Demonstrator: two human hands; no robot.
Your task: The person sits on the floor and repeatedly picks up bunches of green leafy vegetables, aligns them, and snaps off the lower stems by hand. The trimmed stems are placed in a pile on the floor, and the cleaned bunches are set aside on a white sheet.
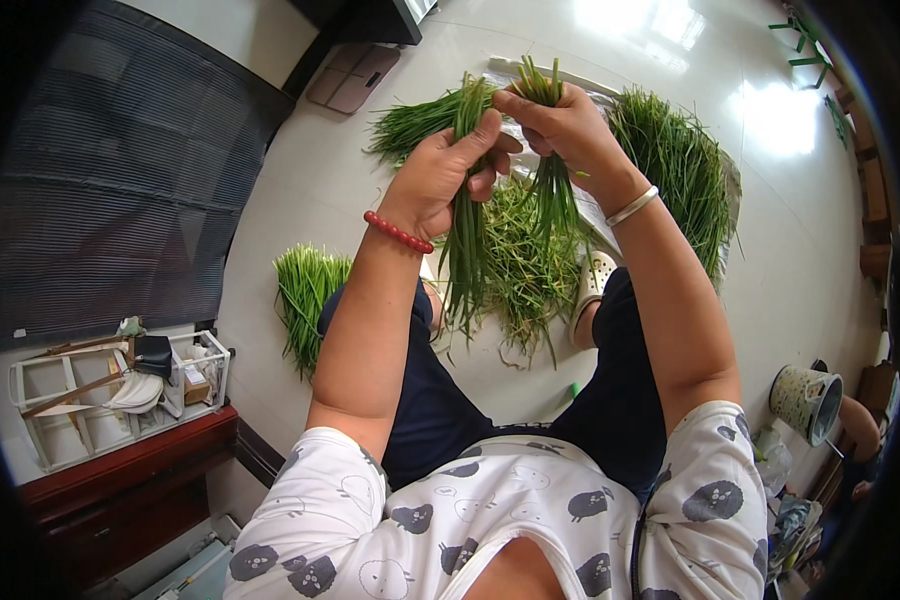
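My left hand (461, 169) holds a bunch of long green leaves, likely garlic chives (466, 247), its stalk ends up and its leaves hanging down. Close beside it, my right hand (562, 124) grips a second, shorter-looking bunch (555, 199) with cut stalk ends pointing up. Below both hands, a loose heap of tangled green and yellowish leaves (532, 262) lies on the floor between my feet. A large pile of the leaves (671, 165) lies at the right, a smaller one (412, 124) behind my left hand, and an upright-looking bundle (307, 292) by my left knee.
On the tiled floor are a pink bathroom scale (354, 77) at the upper left and a patterned bin (791, 397) at the right. A white rack (67, 405) with bags stands on a dark red wooden cabinet (135, 465). At the right edge, another person's arm (859, 427) shows.
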